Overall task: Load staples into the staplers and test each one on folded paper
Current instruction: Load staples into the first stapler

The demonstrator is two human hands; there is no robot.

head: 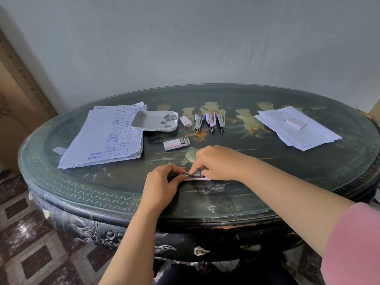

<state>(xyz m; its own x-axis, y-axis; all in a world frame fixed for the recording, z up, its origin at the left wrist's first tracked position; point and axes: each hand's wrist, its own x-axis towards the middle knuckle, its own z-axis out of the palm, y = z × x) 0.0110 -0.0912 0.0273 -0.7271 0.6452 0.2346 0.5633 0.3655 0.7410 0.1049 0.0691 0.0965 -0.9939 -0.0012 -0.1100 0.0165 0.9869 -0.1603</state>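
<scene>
Near the front of the dark oval table (287, 182), the left hand (163, 178) grips one end of an opened stapler (196, 175), and the right hand (214, 162) pinches its metal channel from the other side. Just behind them lies an open staple box (176, 144). Farther back are a white tray (148, 122), three staplers (209, 121) lying side by side, and a printed paper stack (98, 140) at the left.

Dark oval glass-topped table (287, 177) held a printed paper stack (98, 138) left, grey tray (148, 120) beside it, two staple boxes (175, 144), three staplers (210, 120) far centre, second paper stack (304, 134) right, near stapler (195, 175) centre.
</scene>
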